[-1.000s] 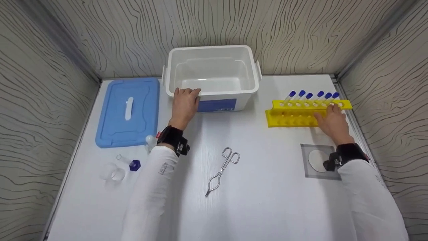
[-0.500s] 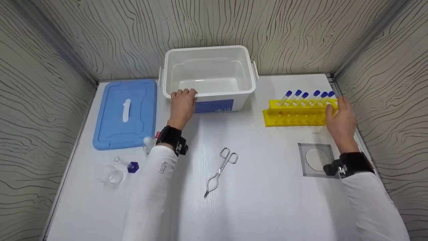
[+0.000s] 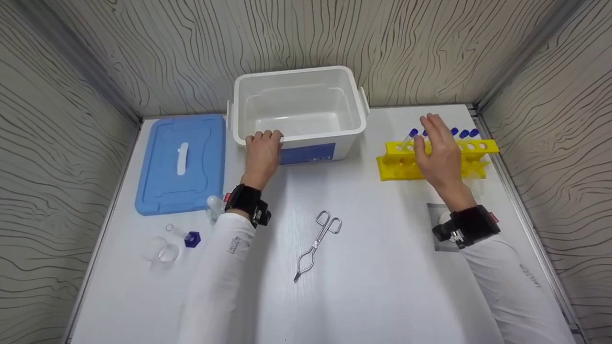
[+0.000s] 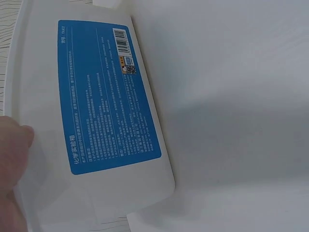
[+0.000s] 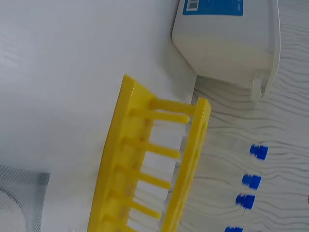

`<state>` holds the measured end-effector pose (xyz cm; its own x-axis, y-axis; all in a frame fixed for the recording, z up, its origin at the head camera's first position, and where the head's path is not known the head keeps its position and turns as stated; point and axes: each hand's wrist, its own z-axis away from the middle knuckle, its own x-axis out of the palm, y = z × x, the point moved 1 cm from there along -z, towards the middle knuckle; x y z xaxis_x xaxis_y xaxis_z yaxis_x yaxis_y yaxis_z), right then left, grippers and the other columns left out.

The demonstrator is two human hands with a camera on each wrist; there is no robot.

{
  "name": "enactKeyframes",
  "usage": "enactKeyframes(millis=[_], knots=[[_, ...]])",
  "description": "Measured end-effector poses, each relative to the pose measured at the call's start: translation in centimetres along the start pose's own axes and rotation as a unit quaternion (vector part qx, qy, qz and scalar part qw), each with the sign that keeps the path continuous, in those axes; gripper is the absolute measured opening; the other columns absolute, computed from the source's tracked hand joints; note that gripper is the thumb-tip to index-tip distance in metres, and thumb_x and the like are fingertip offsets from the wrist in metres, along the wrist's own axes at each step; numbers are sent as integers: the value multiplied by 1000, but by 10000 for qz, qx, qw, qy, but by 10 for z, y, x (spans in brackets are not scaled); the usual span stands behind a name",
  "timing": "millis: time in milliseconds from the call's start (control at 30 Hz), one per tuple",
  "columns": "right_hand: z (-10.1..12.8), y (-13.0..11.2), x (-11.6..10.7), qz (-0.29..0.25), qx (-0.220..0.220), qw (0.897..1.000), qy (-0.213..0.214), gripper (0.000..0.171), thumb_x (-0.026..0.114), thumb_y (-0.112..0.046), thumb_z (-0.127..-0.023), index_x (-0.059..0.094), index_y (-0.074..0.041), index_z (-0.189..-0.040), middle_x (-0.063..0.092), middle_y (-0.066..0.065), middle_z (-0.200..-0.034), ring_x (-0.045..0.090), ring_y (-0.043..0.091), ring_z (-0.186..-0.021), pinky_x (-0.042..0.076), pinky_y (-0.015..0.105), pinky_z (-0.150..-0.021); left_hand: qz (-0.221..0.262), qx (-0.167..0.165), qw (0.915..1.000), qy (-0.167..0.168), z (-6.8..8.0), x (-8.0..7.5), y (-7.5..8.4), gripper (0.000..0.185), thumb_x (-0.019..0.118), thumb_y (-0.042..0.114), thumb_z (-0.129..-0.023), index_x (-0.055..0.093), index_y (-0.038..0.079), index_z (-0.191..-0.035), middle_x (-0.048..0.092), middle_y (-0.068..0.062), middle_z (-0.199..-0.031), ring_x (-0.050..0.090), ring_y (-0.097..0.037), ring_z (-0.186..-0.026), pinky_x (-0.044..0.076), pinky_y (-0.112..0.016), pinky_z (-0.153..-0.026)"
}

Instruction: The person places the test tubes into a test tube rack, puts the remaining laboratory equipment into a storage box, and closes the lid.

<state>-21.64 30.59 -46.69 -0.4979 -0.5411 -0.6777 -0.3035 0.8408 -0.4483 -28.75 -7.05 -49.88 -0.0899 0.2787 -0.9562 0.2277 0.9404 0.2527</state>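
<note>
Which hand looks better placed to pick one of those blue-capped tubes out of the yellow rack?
Probably the right hand: it hovers open directly over the yellow rack and its blue-capped tubes. The left hand holds the white bin rim, farther away.

Blue lid, metal tongs, small beaker.
</note>
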Motion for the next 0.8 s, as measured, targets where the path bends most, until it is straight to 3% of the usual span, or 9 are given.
enactKeyframes(millis=[167,400,567,800], knots=[[-6,-26,22,-95,-283,9988,-392,44,57,-16,-99,53,0,-140,52,22,-145,47,37,-139,39,52,-116,-40,89,9998,150,4,1,1,21,53,22,-102,62,11,-117,70,-10,-117,61,-32,-109,43,-48,-97],[-8,-42,48,-211,32,9950,-979,47,54,-21,-101,50,-2,-143,48,20,-150,44,35,-142,37,50,-118,28,254,9993,267,13,3,3,20,54,22,-101,62,10,-115,70,-10,-114,61,-32,-106,41,-47,-96],[-15,-45,63,-513,588,9871,-1401,53,52,-27,-102,43,-2,-148,40,20,-156,37,37,-146,31,52,-121,19,270,9989,382,18,3,3,18,56,21,-100,63,10,-113,71,-10,-112,62,-31,-105,42,-47,-94],[-27,-45,80,-982,1609,9615,-2002,64,45,-41,-103,29,-9,-156,23,15,-165,24,37,-153,20,54,-125,-34,301,9984,471,31,7,4,18,56,21,-100,65,12,-113,72,-8,-111,63,-30,-103,43,-46,-93]])
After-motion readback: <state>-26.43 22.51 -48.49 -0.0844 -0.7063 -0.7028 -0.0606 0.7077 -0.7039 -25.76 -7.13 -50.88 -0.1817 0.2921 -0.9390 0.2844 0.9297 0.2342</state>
